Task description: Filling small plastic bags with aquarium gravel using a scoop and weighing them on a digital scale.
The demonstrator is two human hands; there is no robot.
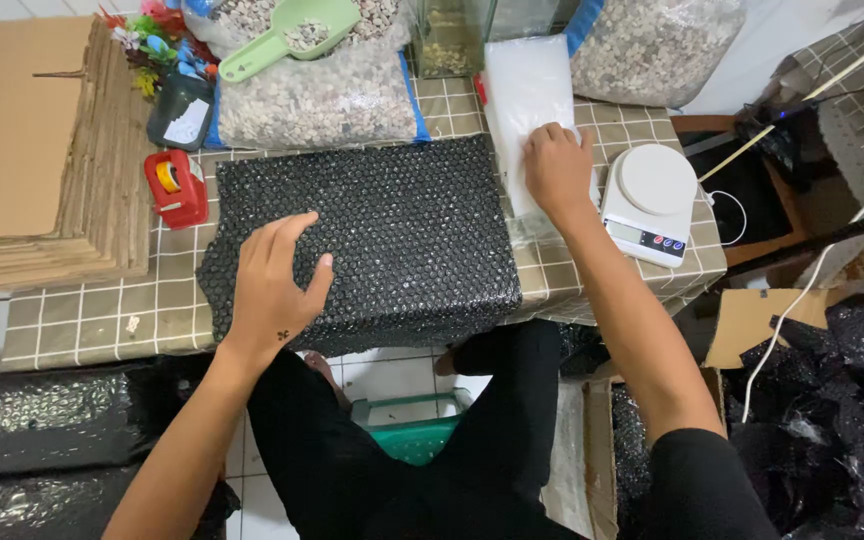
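Work surface: low table covered in a beige checked cloth; it carries nearly everything within arm's reach of the seated person.

Cardboard: stack of flattened brown corrugated sheets at the table's far left, squared up and out of the way of the hands.

Wrap sheet: black bubble-wrap sheet spread flat in the middle of the table, its near edge hanging just over the table's front; laid open, so the whole face is available.

Gravel: clear plastic bags of pale mixed gravel along the back edge, with a light green plastic scoop resting on top, handle toward the person, easy to lift.

Pouches: pile of white translucent plastic bags at the sheet's right edge, between sheet and scale.

Scale: small white digital kitchen scale with a round pan, just right of the pouches, pan bare, display facing the person.

Left hand: left hand rests on the near-left part of the bubble wrap, fingers loosely curved and spread, nothing grasped; judged to be pinning the sheet flat.

Right hand: right hand lies palm-down on the lower end of the white bags, fingers flat, pressing rather than clenching; whether a fingertip has caught a bag edge I cannot tell.

Tape: red handheld tape dispenser left of the sheet, near the cardboard.
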